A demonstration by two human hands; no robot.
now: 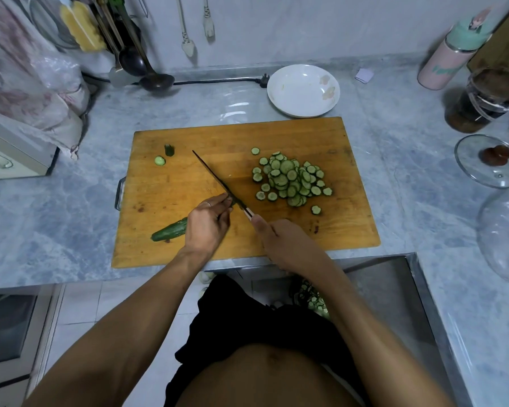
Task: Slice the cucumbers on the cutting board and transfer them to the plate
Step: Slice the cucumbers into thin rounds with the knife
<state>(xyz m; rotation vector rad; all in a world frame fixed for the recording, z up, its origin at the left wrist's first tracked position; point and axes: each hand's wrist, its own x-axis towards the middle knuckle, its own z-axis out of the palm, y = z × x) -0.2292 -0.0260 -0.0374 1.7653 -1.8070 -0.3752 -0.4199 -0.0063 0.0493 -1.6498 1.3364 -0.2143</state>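
Observation:
A wooden cutting board (188, 136) lies on the marble counter. My left hand (207, 223) holds a cucumber (171, 229) down on the board's near left part, fingers curled over its cut end. My right hand (279, 239) grips the handle of a knife (215, 177), whose thin blade points away to the upper left, right beside my left fingertips. A heap of cucumber slices (291, 180) lies on the right half of the board. Two cucumber end pieces (165, 155) sit at the far left. An empty white plate (303, 91) stands behind the board.
A pink bottle (450, 58) and a dark jar (488, 98) stand at the back right. Glass lids (488, 160) rest on the right counter. Ladles and utensils (141, 66) hang at the back left, beside a covered appliance (15, 151). A black power cord (218, 81) runs along the wall.

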